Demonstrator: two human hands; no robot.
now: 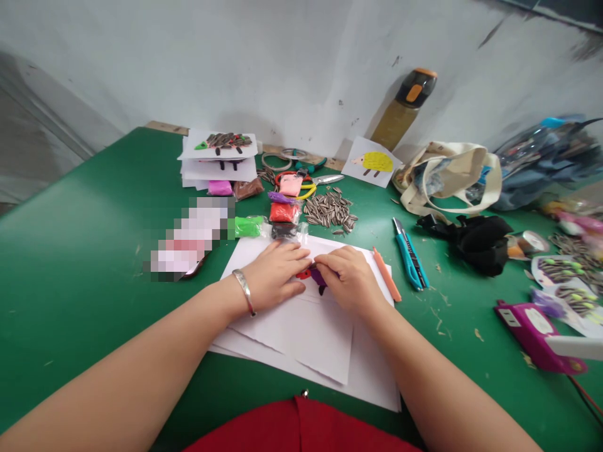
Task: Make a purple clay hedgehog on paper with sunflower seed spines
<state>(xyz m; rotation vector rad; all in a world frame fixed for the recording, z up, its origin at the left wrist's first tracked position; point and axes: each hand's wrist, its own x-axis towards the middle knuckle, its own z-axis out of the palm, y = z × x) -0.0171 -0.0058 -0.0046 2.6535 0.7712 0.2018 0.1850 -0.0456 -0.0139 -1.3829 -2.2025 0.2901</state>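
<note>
My left hand (271, 276), with a silver bangle at its wrist, lies flat with fingers stretched over a sheet of white paper (301, 342). On that sheet is a small clay figure with a red part (304, 274) and a purple body (320, 277); a short black piece sticks out below. My right hand (351, 279) bends over the purple body, thumb and fingers pinched together at its upper edge. What the pinch holds is hidden. Beyond the hands lies a pile of striped sunflower seeds (332, 210).
Clay packets, including a green one (249, 226) and a red one (284, 212), lie behind the paper, near scissors (327, 179). A phone (193, 242) lies left. An orange marker (387, 274), a blue utility knife (409, 254) and a magenta glue gun (537, 336) are right. A bottle (405, 107) leans against the wall.
</note>
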